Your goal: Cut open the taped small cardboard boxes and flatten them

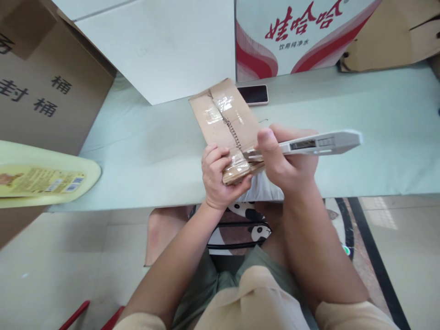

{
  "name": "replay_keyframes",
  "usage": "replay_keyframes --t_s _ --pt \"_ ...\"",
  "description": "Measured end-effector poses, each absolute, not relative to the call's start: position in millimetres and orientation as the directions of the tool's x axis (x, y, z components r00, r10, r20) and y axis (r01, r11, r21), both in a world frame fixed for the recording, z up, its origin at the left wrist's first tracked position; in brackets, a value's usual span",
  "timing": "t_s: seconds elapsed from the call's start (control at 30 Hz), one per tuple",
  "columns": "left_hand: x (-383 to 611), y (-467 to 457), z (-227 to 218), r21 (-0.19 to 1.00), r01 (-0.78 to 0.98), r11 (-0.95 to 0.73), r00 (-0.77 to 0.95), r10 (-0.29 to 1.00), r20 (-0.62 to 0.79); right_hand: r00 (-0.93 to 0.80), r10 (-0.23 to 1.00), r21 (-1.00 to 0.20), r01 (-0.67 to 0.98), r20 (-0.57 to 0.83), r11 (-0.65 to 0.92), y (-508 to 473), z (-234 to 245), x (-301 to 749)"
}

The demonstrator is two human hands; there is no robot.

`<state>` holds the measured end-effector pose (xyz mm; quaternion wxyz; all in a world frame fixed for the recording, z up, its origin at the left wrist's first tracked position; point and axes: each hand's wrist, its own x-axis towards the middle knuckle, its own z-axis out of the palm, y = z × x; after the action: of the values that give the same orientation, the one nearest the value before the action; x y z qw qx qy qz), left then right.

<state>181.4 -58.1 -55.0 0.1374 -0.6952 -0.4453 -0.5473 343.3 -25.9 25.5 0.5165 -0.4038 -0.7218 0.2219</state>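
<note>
A small taped cardboard box [237, 114] is tilted over the front part of the covered table. Strips of clear shiny tape cross it, and a ragged dark seam runs along its face. My left hand [220, 176] grips the box's near end, fingers on top and thumb along the lower edge. In my right hand [287, 160] is a white utility knife [323, 143], its handle sticking out to the right. The blade end meets the box at the tape near the seam's lower end; how deep it sits cannot be seen.
A phone [256, 95] lies just behind the box. White panels [165, 50] and a red-and-white carton [295, 41] stand at the back. On the left are a large cardboard box [51, 87] and a pale yellow bottle [48, 174]. The tablecloth [378, 137] ends close to my lap.
</note>
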Motion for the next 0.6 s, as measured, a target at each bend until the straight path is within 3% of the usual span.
replay_keyframes --t_s 0.4,0.6 --pt "181 -58 -51 0.295 0.712 -0.637 0.035 0.452 0.891 0.019 0.802 -0.766 0.308 0.598 0.564 -44 33 342" --pt "180 -69 -44 0.379 0.735 -0.562 0.01 0.568 0.823 0.144 0.808 -0.816 0.211 0.571 0.539 -36 26 357"
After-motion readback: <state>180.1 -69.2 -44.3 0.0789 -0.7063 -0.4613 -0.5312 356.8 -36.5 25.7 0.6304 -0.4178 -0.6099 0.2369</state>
